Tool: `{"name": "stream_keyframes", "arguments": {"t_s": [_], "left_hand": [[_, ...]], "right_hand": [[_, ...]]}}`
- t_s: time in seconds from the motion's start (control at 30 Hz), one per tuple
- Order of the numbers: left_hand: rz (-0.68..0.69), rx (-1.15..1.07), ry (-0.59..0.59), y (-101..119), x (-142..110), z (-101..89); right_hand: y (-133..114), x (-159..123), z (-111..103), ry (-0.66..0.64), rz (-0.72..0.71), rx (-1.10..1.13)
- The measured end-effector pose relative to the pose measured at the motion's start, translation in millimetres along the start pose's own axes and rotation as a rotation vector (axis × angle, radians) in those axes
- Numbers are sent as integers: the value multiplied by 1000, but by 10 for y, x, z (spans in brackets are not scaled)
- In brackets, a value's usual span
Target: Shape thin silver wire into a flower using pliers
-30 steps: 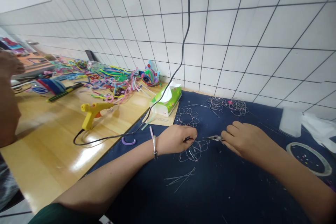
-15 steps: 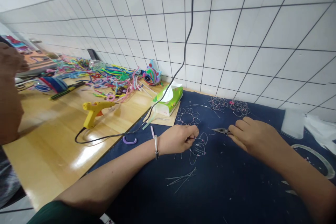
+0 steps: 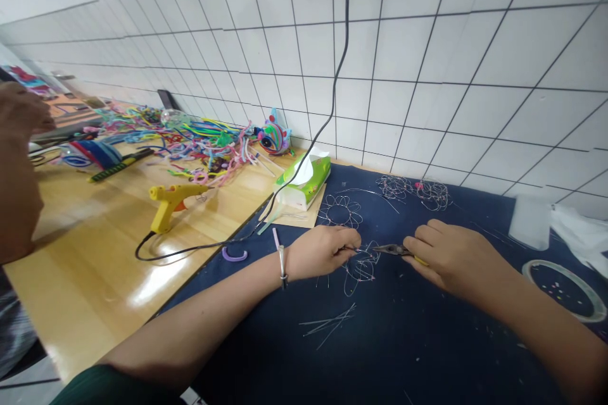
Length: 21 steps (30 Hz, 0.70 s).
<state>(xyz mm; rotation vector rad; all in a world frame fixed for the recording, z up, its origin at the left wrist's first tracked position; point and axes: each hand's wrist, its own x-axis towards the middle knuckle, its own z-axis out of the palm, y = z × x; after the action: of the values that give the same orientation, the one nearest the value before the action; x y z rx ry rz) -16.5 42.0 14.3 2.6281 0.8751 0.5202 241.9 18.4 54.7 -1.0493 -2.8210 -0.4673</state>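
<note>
Landmark: green tissue pack (image 3: pixel 311 186), on a piece of brown card (image 3: pixel 306 216) by the wall. Left hand (image 3: pixel 327 250) is in front of the tissue pack, slightly right; fingers in a narrow pinch on the edge of a wire flower (image 3: pixel 361 269), contact partly hidden. Bracelet (image 3: pixel 282 262) on that wrist. Right hand (image 3: pixel 439 253) is farther right of the pack, wrapped around pliers (image 3: pixel 392 250), yellow handle showing. Plier tips point at the wire flower, right at its loops; can't tell if they grip wire.

Wire flower sits on dark cloth (image 3: pixel 403 342), in front and right of the pack. Second wire ring (image 3: pixel 341 211) flat, just right of the pack. Two wire bundles (image 3: pixel 413 193) farther right, one with a pink bit. Loose wires (image 3: pixel 327 323) crossed, nearest side from the pack. Well right of it: clear ring (image 3: pixel 526 271) around small beads (image 3: pixel 558 290).

Left of the pack: yellow glue gun (image 3: pixel 164 209) on wooden table (image 3: pixel 95 221), heap of pipe cleaners (image 3: pixel 209 139) behind. Purple hook (image 3: pixel 234 255) front-left. Another person's arm (image 3: pixel 16 202) far left.
</note>
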Motion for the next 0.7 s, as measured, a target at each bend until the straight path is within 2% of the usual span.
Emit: {"name": "stream_keyframes", "arguments": {"t_s": [0.3, 0.7], "left_hand": [[56, 6, -23, 12, 8, -35], [62, -3, 6, 22, 18, -34]], "right_hand": [[-23, 2, 24, -19, -14, 22], [-24, 8, 29, -9, -14, 18]]}}
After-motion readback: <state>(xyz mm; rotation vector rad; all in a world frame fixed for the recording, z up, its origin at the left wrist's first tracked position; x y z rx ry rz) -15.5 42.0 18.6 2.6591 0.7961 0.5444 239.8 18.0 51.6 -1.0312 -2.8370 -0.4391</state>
